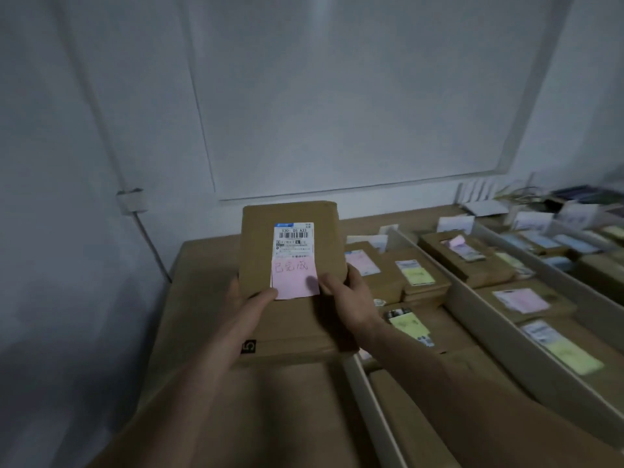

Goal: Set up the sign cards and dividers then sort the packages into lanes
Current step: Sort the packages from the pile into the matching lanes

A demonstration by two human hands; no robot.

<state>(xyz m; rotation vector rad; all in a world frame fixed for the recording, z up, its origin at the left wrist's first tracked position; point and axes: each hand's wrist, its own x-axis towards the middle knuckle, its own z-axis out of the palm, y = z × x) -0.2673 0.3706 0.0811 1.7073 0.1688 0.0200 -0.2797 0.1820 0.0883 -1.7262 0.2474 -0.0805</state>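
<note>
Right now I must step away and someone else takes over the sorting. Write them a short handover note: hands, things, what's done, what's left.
Hands: left hand and right hand both grip one box, held up; it bears a pink note.
Things: dividers and sign cards stand on the right; packages lie between them.
Done: setup, and several packages sorted.
Left: sort this box; the cards are too blurred to tell where it goes.

Left hand (pixel 249 307), right hand (pixel 348 298) forward, thumbs pinching.
</note>
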